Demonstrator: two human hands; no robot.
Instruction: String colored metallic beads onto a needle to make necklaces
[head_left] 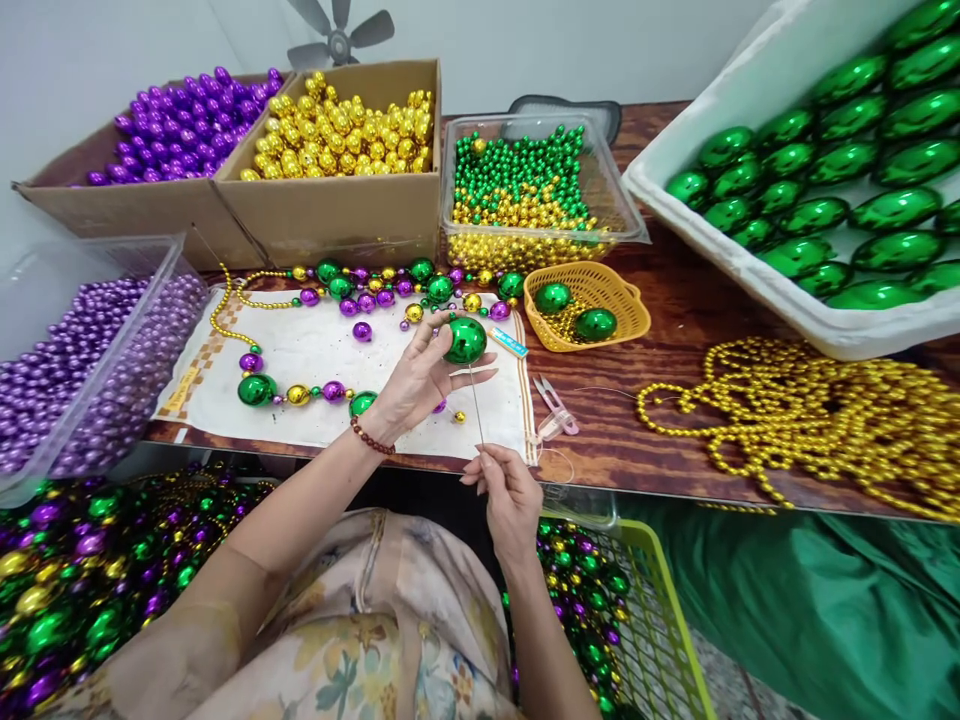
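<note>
My left hand [420, 375] grips a large shiny green bead [466, 341] between thumb and fingers, above a white cloth [322, 350]. Pinched in my right hand [506, 490] is a long thin needle [478, 410], its upper end meeting the underside of the bead. Across the cloth lies a string of purple, gold and green beads [333, 391], partly hidden behind my left hand. Loose purple beads [362, 331] and a small gold bead [460, 417] rest near it. A pair of small scissors [555, 408] with pink handles lies right of the cloth.
Boxes of purple beads [187, 125] and gold beads [337, 130] stand behind. A clear tub [615, 215], a yellow basket [634, 318] and a white foam box [675, 240] of green beads sit rightward. Gold bead strands [825, 430] spread on the table. A green crate [667, 600] stands below.
</note>
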